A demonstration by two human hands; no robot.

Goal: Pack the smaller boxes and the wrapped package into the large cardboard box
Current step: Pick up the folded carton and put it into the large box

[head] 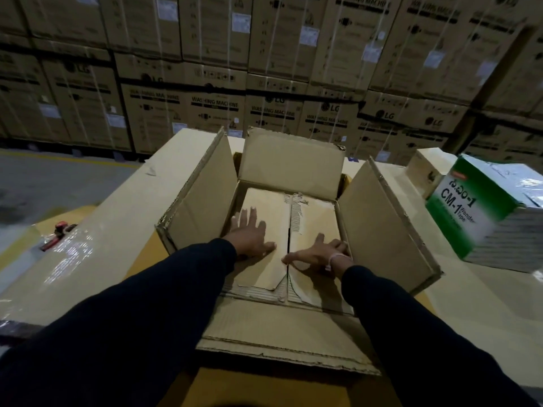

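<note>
Cardboard large box (205, 198) open, flaps torn, frayed.

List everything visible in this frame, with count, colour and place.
Large box: one, brown, centre, top flaps open.
Bottom flaps: two, brown, inside the large box, meeting at a centre seam.
Green box: one, green and white, marked CM-1, right.
Small carton: one, tan, behind the green box.
Tape dispenser: one, red, left.
Washing machine cartons: many, brown, stacked behind.
Floor: grey with a yellow line, left.
Left hand: flat on the left flap.
Right hand: fingers spread on the right flap.
</note>
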